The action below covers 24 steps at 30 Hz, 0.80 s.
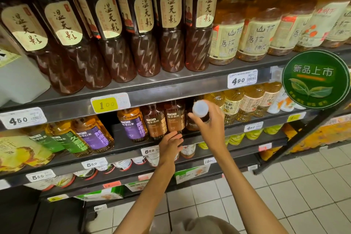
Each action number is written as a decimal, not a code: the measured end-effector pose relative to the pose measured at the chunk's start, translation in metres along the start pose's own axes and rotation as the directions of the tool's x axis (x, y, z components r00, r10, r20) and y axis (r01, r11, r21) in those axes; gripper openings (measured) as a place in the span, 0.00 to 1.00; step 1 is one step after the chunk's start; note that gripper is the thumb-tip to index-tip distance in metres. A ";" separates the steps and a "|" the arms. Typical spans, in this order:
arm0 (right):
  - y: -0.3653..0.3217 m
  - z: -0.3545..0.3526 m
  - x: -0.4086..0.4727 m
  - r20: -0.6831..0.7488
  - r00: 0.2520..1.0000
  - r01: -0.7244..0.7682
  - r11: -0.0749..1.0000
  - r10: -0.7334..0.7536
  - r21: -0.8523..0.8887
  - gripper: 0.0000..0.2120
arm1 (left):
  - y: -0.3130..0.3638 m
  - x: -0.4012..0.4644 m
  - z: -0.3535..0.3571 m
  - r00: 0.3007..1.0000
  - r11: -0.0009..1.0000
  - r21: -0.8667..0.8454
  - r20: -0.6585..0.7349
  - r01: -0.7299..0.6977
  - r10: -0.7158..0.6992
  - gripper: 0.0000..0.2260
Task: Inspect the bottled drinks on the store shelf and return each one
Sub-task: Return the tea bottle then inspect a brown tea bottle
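Our right hand (209, 125) fingers curl round a white-capped bottle (200, 109); left hand (170, 143) fingers, relaxed, touch the brown bottle (174, 118) on the shelf (133, 144).

Even, fairly bright overhead store lighting. Glare streaks the dark ribbed bottles (146, 53); shadow fills the recess beneath each shelf edge (171, 89). Wide-angle distortion bows the edges; corners blur softly.

Glossy clear plastic bottles (146, 30); matt paper labels (204, 6); dull grey metal shelf (171, 83); glazed floor tiles (303, 192).
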State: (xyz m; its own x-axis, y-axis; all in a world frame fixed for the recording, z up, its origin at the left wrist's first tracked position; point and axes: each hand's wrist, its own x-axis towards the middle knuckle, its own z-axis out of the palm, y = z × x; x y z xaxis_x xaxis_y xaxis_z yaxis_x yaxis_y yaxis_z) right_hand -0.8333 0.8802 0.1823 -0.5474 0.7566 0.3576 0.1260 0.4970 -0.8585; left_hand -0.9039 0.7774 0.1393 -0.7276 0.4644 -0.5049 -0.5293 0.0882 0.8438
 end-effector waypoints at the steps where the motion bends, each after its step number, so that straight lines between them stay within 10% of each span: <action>1: -0.004 -0.004 -0.006 -0.005 1.000 0.012 0.999 -0.012 0.036 0.18 | -0.002 -0.002 -0.001 1.000 0.999 0.043 0.010 -0.029 0.029 0.18; 9: -0.075 -0.048 -0.009 0.078 0.992 0.057 0.907 -0.098 0.418 0.14 | 0.004 -0.046 -0.013 0.811 0.867 0.411 0.585 -0.282 -0.014 0.28; 16: -0.099 -0.079 0.002 0.151 0.983 -0.183 0.682 0.106 0.708 0.14 | 0.031 -0.085 -0.021 0.834 0.910 0.253 0.529 -0.328 0.154 0.24; 24: -0.094 -0.081 -0.007 0.366 0.918 -0.397 0.359 0.152 0.845 0.19 | 0.021 -0.107 -0.029 0.808 0.925 0.299 0.589 -0.233 0.013 0.34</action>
State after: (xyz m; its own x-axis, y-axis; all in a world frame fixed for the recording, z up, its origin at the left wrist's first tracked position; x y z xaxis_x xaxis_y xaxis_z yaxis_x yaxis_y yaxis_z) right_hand -0.7736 0.8626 0.2900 -0.7864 0.6145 0.0629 -0.4367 -0.4811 -0.7602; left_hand -0.8500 0.7039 0.2058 -0.3374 0.8954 -0.2904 -0.1900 0.2374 0.9527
